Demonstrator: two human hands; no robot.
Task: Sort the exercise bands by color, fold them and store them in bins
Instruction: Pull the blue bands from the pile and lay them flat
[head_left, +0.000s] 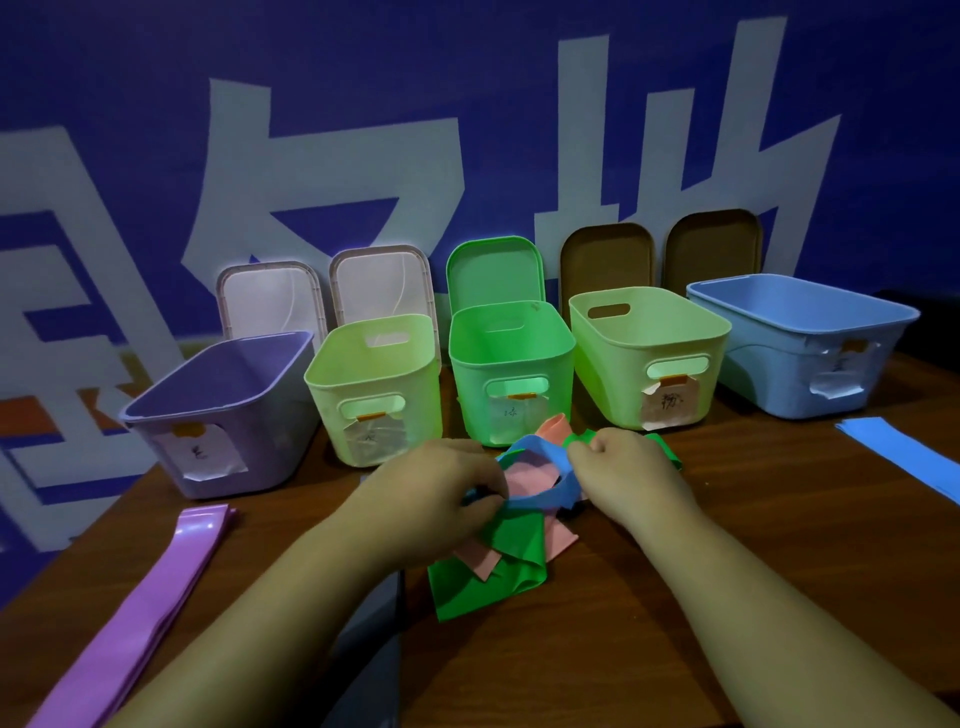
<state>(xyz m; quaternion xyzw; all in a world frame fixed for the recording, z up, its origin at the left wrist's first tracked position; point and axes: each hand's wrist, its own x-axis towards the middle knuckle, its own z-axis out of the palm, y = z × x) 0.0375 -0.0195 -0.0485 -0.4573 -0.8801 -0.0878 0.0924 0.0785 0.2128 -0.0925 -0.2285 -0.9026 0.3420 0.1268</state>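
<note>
Exercise bands (514, 566) lie tangled mid-counter (623, 649), green, pink and blue together. Both hands pinch the blue band (540, 499) with curled fingers, the left hand (436, 483) at one side of its loop and the right hand (623, 467) at the other, likely to pull it free. A purple band (171, 587) waits by the left edge and sorted blue ones (904, 457) by the right. Open bins (509, 332) line the far edge.

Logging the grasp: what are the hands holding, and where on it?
The left hand and right hand each pinch the blue band, at opposite sides of its loop, over the pile.
</note>
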